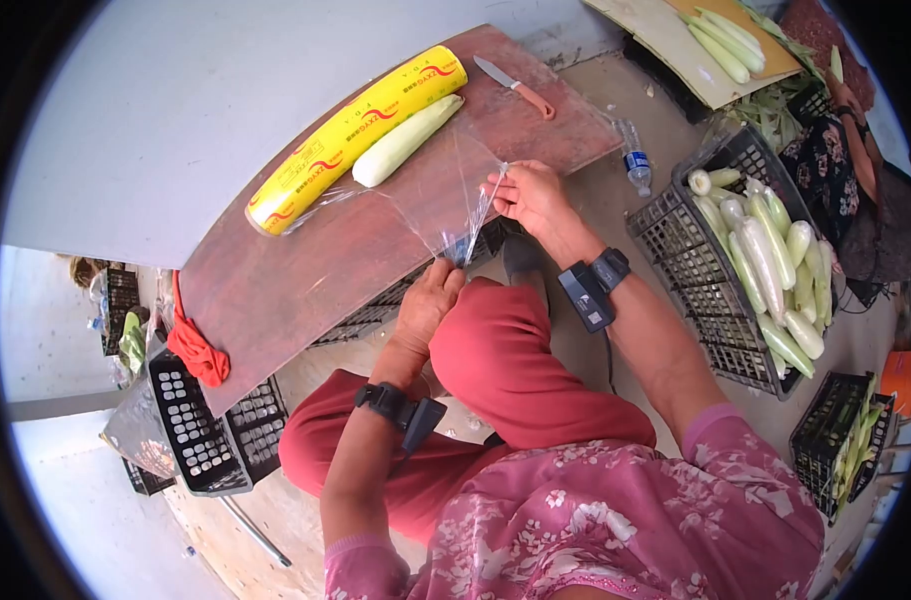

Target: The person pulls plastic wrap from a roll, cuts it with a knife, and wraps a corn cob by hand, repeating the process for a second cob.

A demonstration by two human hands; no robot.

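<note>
Currently pinching a thin, crinkled sheet of clear plastic film (483, 212) between thumb and fingers of the bare right hand (531, 196), loosely curling the other fingers. Meeting the film's lower end with the bare left hand (430, 300), bending its fingers close together; being unable to tell the exact hold of its half-hidden fingertips.

Possibly risking a cling of film onto itself, owing to the narrow, bunched folds between the hands. Risking a tear as well, judging by such thinness and by concentrating any pull at one small pinch. Perhaps also inviting a roll of the pale green, elongated squash (407, 142), given its rounded body.

Seeing that squash lying on the reddish-brown, curved tabletop (275, 290), just beside a long, cylindrical yellow roll (360, 130). Running its long axis diagonally, nearly parallel to the roll; pointing its blunt end lower left, its slimmer end upper right. Running the film's gathered length steeply, from right fingertips down to left hand.
</note>
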